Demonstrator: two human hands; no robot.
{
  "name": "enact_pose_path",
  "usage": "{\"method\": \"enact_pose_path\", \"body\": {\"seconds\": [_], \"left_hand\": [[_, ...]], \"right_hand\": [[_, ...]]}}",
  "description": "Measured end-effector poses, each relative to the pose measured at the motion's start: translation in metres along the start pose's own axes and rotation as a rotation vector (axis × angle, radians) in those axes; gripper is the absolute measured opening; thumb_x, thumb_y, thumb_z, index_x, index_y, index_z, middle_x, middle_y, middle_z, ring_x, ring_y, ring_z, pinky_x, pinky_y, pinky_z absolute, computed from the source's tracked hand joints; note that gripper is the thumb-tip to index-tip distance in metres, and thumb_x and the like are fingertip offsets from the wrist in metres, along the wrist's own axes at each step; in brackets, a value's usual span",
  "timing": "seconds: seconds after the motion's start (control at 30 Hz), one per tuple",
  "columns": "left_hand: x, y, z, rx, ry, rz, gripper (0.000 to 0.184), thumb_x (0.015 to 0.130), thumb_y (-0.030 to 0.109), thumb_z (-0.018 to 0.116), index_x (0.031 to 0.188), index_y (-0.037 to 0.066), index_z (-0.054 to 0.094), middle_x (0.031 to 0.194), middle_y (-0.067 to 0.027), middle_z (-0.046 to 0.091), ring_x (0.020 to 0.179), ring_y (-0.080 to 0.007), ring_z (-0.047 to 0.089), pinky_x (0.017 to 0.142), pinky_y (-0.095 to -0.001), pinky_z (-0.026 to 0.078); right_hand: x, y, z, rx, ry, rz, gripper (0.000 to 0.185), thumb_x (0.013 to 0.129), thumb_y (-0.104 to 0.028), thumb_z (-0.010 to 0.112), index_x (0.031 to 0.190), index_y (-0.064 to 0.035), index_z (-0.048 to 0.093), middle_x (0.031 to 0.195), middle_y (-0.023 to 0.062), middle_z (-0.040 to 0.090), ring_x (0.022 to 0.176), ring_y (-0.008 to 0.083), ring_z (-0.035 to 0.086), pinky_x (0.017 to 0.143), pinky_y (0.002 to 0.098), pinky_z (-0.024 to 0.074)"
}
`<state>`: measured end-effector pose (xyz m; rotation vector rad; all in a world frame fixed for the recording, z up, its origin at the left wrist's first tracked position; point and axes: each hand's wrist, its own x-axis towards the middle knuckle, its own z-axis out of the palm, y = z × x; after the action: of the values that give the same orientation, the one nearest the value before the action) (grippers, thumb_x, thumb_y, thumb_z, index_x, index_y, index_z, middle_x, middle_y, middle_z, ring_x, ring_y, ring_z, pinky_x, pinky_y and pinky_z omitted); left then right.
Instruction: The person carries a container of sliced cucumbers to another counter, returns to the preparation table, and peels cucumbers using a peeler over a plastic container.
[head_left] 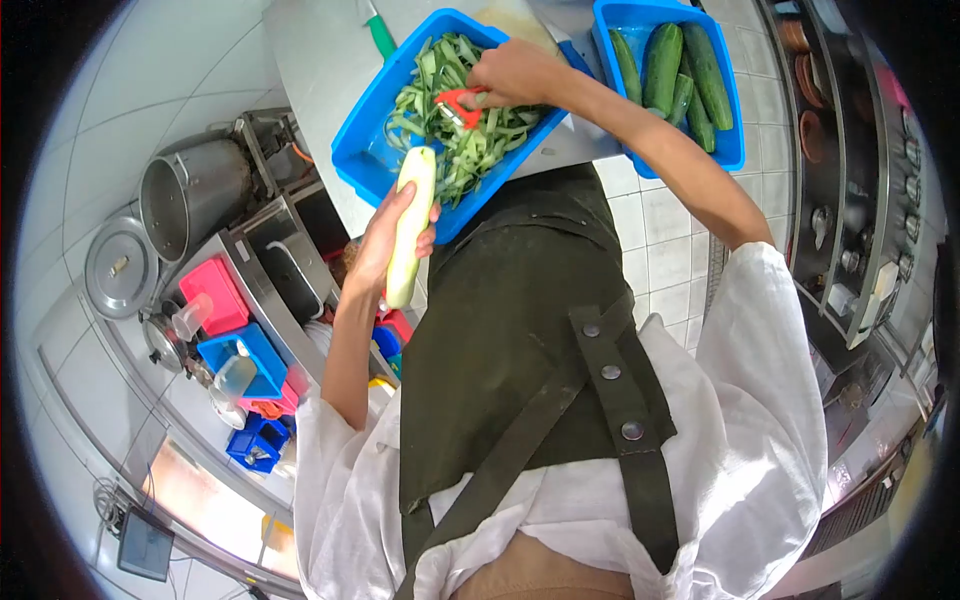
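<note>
My left hand [385, 235] is wrapped round a peeled, pale green cucumber [413, 225], held upright at the near edge of a blue tub [350, 155]. Green peel strips [465, 160] fill much of that tub. Over the peelings, my right hand [510, 75] grips a red peeler [458, 105], its metal blade towards the strips. The peeler is apart from the cucumber. Some of the right fingers are hidden behind the hand.
A second blue tub [738, 130] at the right holds several unpeeled cucumbers [664, 70]. A green-handled knife [381, 36] lies on the steel table [310, 60]. Pots, a sink [290, 275] and small bins stand at left; a stove [850, 180] is at right.
</note>
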<state>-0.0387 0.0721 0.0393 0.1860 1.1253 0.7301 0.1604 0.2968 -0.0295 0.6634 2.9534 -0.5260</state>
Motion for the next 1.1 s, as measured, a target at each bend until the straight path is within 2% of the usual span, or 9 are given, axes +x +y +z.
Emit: {"method": "enact_pose_path", "body": {"seconds": [0.13,0.23,0.33,0.53,0.67,0.77,0.87,0.9,1.1], "left_hand": [[0.013,-0.006,0.001,0.092,0.313,0.001,0.045,0.101,0.047,0.051,0.115,0.004,0.052,0.088,-0.0064,0.054,0.061,-0.0111,0.052,0.054,-0.0251,0.045],[0.010,0.004,-0.001,0.286,0.242,0.046,0.049,0.099,0.048,0.054,0.111,0.001,0.054,0.085,-0.0057,0.056,0.066,-0.0131,0.057,0.058,-0.0271,0.049],[0.005,0.010,-0.004,0.364,0.207,0.020,0.049,0.098,0.046,0.057,0.115,0.000,0.055,0.083,-0.0053,0.056,0.071,-0.0134,0.060,0.060,-0.0271,0.052],[0.008,0.015,-0.007,0.408,0.142,0.042,0.051,0.101,0.044,0.053,0.123,-0.002,0.054,0.088,-0.0078,0.060,0.074,-0.0147,0.063,0.061,-0.0287,0.054],[0.001,0.024,-0.012,0.272,0.099,0.025,0.052,0.104,0.046,0.044,0.126,0.000,0.051,0.093,-0.0090,0.060,0.075,-0.0171,0.065,0.061,-0.0309,0.055],[0.003,0.018,-0.011,0.221,0.168,-0.028,0.047,0.105,0.048,0.039,0.131,0.010,0.046,0.096,-0.0091,0.059,0.064,-0.0153,0.058,0.054,-0.0288,0.050],[0.003,0.015,-0.007,0.107,0.005,0.002,0.047,0.105,0.048,0.036,0.124,0.007,0.049,0.093,-0.0052,0.058,0.057,-0.0101,0.049,0.046,-0.0242,0.042],[0.003,0.014,-0.002,0.156,0.066,0.049,0.045,0.105,0.048,0.036,0.122,0.008,0.049,0.089,-0.0048,0.056,0.053,-0.0092,0.046,0.041,-0.0230,0.038],[0.003,0.022,-0.007,0.211,0.004,-0.059,0.042,0.100,0.044,0.050,0.122,0.011,0.036,0.086,-0.0062,0.055,0.054,-0.0132,0.052,0.044,-0.0272,0.042]], "right_hand": [[-0.005,-0.033,-0.022,0.404,0.219,-0.039,0.049,0.091,-0.051,0.055,0.071,-0.0084,0.069,0.063,0.0146,0.063,0.063,0.0344,0.064,0.056,0.0446,0.0480],[0.005,-0.028,-0.012,0.212,0.025,-0.101,0.045,0.090,-0.046,0.056,0.066,-0.0085,0.063,0.057,0.0149,0.058,0.054,0.0358,0.057,0.053,0.0430,0.0454],[0.010,-0.004,-0.012,0.014,0.181,-0.057,0.044,0.087,-0.045,0.058,0.066,-0.0073,0.064,0.056,0.0143,0.058,0.054,0.0358,0.058,0.054,0.0429,0.0467],[0.011,-0.027,-0.016,0.409,0.224,-0.288,0.044,0.082,-0.046,0.063,0.063,-0.0065,0.064,0.054,0.0141,0.056,0.053,0.0357,0.057,0.050,0.0433,0.0448],[0.011,0.000,-0.011,-0.026,0.076,-0.098,0.050,0.086,-0.051,0.062,0.063,-0.0061,0.065,0.054,0.0132,0.057,0.053,0.0373,0.058,0.051,0.0439,0.0462],[-0.003,-0.034,-0.018,0.583,0.161,-0.107,0.050,0.089,-0.053,0.060,0.067,-0.0086,0.068,0.057,0.0132,0.059,0.054,0.0355,0.060,0.053,0.0424,0.0471],[0.004,-0.035,-0.001,0.575,0.205,-0.193,0.050,0.090,-0.053,0.058,0.068,-0.0090,0.069,0.057,0.0137,0.059,0.055,0.0346,0.061,0.052,0.0433,0.0468],[0.007,-0.021,-0.001,0.187,0.148,-0.144,0.046,0.092,-0.048,0.057,0.069,-0.0096,0.068,0.054,0.0135,0.055,0.055,0.0331,0.060,0.051,0.0445,0.0433],[-0.005,-0.041,-0.017,0.385,0.213,-0.138,0.050,0.090,-0.045,0.059,0.060,-0.0056,0.059,0.052,0.0150,0.052,0.053,0.0335,0.057,0.049,0.0470,0.0384]]}}
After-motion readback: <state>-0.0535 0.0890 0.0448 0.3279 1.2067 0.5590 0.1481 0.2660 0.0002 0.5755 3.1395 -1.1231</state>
